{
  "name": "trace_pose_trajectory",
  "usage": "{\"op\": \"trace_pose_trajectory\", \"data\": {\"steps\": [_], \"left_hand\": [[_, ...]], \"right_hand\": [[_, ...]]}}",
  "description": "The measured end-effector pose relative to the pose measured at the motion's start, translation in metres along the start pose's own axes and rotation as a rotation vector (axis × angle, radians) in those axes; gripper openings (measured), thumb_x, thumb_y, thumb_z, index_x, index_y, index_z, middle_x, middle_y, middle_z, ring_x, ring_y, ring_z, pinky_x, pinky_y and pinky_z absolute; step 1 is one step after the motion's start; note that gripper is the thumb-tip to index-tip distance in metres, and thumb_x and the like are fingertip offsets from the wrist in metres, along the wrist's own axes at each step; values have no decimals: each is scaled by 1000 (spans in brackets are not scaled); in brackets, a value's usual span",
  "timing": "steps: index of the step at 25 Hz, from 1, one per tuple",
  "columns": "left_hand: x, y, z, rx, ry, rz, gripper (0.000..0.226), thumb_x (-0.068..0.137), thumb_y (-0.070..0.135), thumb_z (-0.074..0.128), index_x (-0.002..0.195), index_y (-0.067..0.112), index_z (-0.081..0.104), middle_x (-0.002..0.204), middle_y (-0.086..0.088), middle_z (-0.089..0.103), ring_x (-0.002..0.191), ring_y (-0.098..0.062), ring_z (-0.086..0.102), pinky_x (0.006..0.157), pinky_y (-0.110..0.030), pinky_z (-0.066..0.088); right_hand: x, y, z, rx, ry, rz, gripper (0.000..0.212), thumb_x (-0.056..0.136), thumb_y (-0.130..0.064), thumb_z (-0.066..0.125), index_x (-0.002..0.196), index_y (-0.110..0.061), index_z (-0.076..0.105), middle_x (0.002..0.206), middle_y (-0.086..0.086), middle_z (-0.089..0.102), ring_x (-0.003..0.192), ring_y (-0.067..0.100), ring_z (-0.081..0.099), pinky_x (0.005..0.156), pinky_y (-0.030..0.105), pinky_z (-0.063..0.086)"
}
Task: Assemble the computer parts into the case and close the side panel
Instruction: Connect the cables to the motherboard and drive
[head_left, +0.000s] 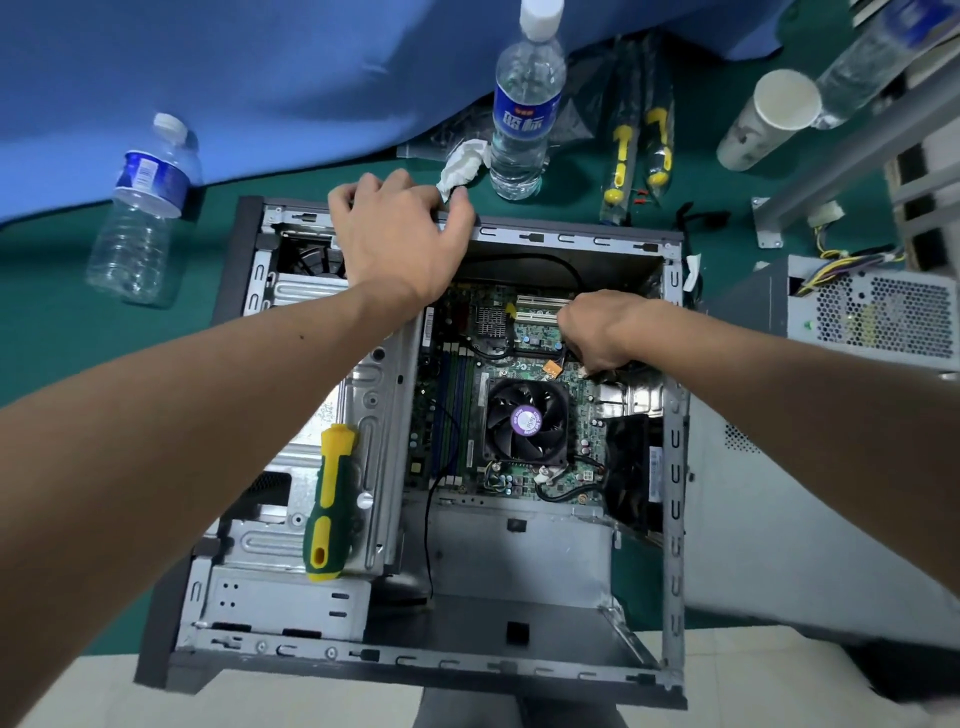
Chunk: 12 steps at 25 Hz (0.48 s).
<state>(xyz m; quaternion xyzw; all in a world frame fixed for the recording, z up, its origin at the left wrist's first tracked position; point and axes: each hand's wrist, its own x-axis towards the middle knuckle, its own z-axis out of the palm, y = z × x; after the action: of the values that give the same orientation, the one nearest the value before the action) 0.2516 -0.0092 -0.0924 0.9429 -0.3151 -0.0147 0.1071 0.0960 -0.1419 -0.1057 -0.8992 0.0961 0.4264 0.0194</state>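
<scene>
Both forearms are reaching in from the lower corners of the frame over the open case (674, 467), which is lying on its side at centre on the green desk (47, 332). Left hand (397, 236) is bracing on the case's upper rim, fingers spread and draped over the edge. Right hand (597, 330) is curling down onto the motherboard (524, 332) right of centre; what it is pinching, I cannot tell. Loose on the drive cage at lower left, the screwdriver (332, 501) is risking a roll onto the board if the case is getting jolted.
</scene>
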Motion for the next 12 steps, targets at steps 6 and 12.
{"op": "trace_pose_trajectory", "data": {"steps": [6, 12], "left_hand": [[0, -1, -2, 12, 1, 15, 63, 93, 57, 20, 79, 22, 71, 94, -4, 62, 90, -25, 47, 92, -43, 29], [1, -2, 0, 5, 3, 20, 63, 92, 57, 21, 80, 23, 72, 96, -3, 62, 93, -25, 49, 93, -42, 29]], "right_hand": [[0, -4, 1, -8, 16, 5, 29, 85, -8, 67, 73, -16, 42, 77, 2, 50, 71, 18, 53, 67, 30, 48], [3, -8, 3, -56, 26, -11, 31, 86, -4, 59, 71, -19, 37, 77, 1, 47, 69, 15, 49, 69, 30, 49]]}}
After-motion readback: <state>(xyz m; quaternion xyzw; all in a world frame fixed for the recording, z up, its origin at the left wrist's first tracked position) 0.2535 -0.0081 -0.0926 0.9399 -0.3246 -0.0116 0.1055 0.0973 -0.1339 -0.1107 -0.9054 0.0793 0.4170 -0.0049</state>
